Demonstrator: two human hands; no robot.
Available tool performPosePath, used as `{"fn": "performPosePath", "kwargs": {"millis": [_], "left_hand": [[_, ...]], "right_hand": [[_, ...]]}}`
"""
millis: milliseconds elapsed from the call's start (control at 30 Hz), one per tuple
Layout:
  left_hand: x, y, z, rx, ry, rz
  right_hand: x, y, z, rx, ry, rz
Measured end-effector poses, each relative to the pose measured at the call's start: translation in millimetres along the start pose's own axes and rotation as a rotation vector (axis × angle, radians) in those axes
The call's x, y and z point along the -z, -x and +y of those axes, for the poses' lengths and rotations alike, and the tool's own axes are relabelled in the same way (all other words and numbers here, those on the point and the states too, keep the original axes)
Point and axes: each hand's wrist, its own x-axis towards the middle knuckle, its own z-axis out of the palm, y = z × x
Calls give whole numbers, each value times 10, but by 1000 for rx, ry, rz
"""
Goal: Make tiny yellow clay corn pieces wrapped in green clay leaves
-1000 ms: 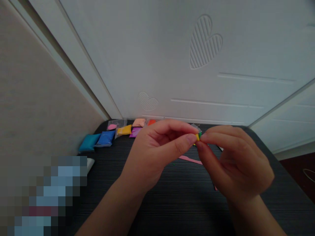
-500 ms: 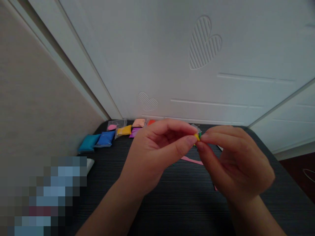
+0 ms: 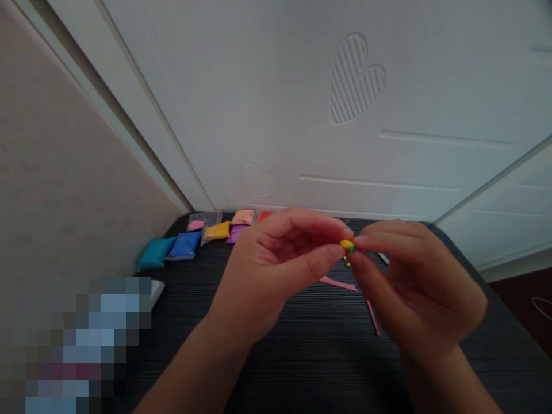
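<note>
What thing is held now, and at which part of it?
A small yellow-and-green piece: the left hand pinches its yellow side, the right hand the side near the green.

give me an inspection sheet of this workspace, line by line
Surface: dark, fine-lined tabletop
Job's things: small yellow-and-green piece at the fingertips of both hands
Clutter: teal packet, blue packet and other coloured packets toward the far left; pink strip and thin reddish stick near the right hand
Grippers: bare left hand and right hand, both pinching the piece
Cables: thin pale loop at far right, possibly one
Surroundings: white panel with raised hearts behind; lower left pixelated
</note>
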Motion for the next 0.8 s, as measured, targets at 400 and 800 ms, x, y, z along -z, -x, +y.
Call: {"fn": "performPosePath", "kwargs": {"millis": [400,800], "left_hand": [[64,-1,42,40,-13,-31],[64,6,91,36,-48,-42]], "right_hand": [[93,10,30,136,94,-121],[91,-37,1,41,3,-127]]}}
